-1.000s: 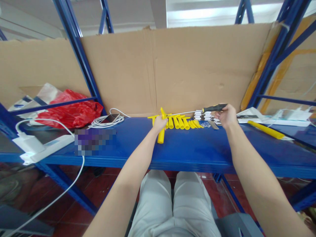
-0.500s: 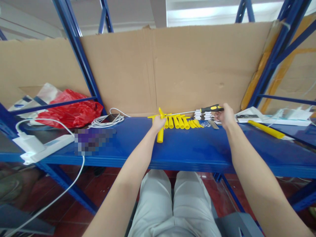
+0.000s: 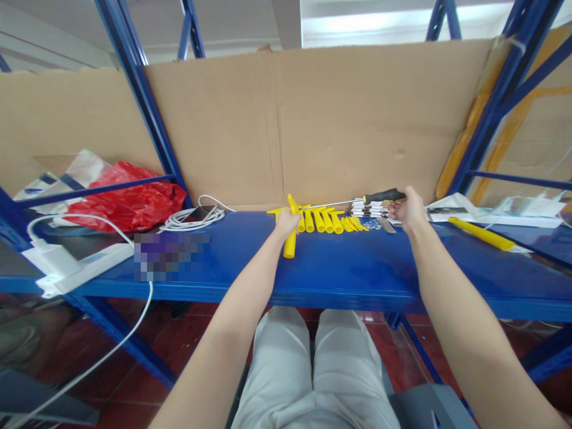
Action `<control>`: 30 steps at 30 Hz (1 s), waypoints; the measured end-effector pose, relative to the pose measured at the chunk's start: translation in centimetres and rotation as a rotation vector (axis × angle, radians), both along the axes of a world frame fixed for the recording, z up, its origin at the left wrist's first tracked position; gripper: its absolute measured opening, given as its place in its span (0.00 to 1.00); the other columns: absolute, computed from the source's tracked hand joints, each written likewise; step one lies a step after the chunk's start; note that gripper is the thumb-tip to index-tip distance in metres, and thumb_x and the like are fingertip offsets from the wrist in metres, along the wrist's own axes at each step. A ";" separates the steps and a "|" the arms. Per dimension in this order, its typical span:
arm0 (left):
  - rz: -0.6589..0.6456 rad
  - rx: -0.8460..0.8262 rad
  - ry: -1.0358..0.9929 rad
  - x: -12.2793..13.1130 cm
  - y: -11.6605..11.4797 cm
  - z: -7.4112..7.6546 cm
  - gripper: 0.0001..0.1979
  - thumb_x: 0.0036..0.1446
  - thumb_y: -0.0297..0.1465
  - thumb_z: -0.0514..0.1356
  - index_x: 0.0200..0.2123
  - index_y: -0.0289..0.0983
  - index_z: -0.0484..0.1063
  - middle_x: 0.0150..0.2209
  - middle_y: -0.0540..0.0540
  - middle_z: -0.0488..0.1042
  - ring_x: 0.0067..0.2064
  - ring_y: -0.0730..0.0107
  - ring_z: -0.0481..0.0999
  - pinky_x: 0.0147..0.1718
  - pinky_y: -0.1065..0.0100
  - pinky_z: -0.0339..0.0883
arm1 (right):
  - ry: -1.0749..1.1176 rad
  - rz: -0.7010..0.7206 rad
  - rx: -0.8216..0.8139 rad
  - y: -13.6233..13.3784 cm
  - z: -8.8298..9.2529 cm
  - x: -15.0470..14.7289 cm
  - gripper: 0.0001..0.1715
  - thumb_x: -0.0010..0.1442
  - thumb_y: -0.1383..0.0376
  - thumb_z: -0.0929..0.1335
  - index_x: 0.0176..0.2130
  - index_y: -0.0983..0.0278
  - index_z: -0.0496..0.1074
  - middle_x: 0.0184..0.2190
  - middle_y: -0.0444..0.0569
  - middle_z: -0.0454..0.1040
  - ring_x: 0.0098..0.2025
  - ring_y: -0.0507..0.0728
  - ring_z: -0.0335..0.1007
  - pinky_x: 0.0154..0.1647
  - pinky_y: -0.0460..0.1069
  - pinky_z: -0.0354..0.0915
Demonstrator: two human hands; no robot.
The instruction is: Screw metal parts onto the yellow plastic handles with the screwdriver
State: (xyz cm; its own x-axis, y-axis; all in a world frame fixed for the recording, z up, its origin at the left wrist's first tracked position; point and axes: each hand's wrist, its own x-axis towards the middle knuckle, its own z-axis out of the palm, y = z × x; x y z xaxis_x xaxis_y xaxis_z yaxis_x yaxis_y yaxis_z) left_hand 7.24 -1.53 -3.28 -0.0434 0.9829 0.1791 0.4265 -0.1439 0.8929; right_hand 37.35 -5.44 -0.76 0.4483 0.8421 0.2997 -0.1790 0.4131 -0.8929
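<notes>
My left hand [image 3: 288, 221] is closed around a yellow plastic handle [image 3: 290, 245], whose round lower end points toward me. In my right hand [image 3: 410, 208] is a screwdriver [image 3: 383, 196] with a black and yellow grip, held at the grip's rear end. Its long shaft lies nearly level and reaches left to the yellow handle; the tip's exact contact is hard to see. Several more yellow handles [image 3: 319, 220] stand in a row just right of my left hand. Beside them lie small yellow pieces [image 3: 351, 224], tiny screws [image 3: 372, 225] and a flat metal blade [image 3: 386, 225].
White strips [image 3: 369, 208] are stacked behind the screws. A long yellow tube [image 3: 482, 234] lies at the right. On the left are a coiled white cable [image 3: 193, 221], a red plastic bag [image 3: 127, 196] and a power strip [image 3: 96, 262]. Cardboard [image 3: 357, 119] walls off the blue table's [image 3: 339, 268] back.
The screwdriver's grip has turned about its axis, so its yellow patches have shifted out of sight. Both hands stay in nearly the same place.
</notes>
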 end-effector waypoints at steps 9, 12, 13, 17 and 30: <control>-0.022 0.007 -0.023 0.0 0.2 -0.1 0.11 0.57 0.21 0.57 0.25 0.38 0.65 0.15 0.57 0.62 0.16 0.76 0.65 0.23 0.74 0.63 | -0.031 -0.063 -0.042 -0.1 -0.1 -0.2 0.22 0.55 0.51 0.73 0.27 0.58 0.59 0.14 0.37 0.56 0.13 0.49 0.51 0.10 0.44 0.48; -0.031 0.005 -0.020 0.1 0.1 -0.1 0.10 0.57 0.20 0.56 0.25 0.38 0.66 0.14 0.57 0.62 0.16 0.76 0.66 0.23 0.74 0.64 | 0.002 -0.002 -0.043 0.0 0.0 0.1 0.19 0.56 0.52 0.71 0.28 0.59 0.61 0.16 0.39 0.58 0.14 0.49 0.52 0.11 0.44 0.48; -0.033 0.005 -0.022 0.2 0.1 -0.1 0.10 0.56 0.20 0.56 0.25 0.37 0.66 0.14 0.57 0.62 0.15 0.76 0.65 0.23 0.74 0.64 | 0.020 0.010 -0.035 0.1 0.1 0.2 0.18 0.56 0.52 0.70 0.28 0.59 0.61 0.17 0.39 0.58 0.15 0.50 0.53 0.11 0.44 0.49; -0.034 0.008 -0.030 0.4 0.0 -0.3 0.09 0.57 0.20 0.58 0.26 0.37 0.66 0.15 0.58 0.62 0.14 0.78 0.63 0.22 0.75 0.63 | 0.077 0.005 0.000 0.0 0.2 0.3 0.17 0.55 0.55 0.68 0.27 0.58 0.58 0.17 0.39 0.54 0.16 0.50 0.52 0.13 0.44 0.49; -0.022 0.010 0.009 0.5 0.0 -0.3 0.07 0.59 0.22 0.55 0.30 0.36 0.69 0.16 0.57 0.64 0.15 0.76 0.65 0.23 0.74 0.66 | 0.055 0.005 -0.006 -0.1 0.3 0.4 0.18 0.54 0.55 0.68 0.25 0.58 0.55 0.17 0.39 0.54 0.15 0.49 0.49 0.12 0.45 0.47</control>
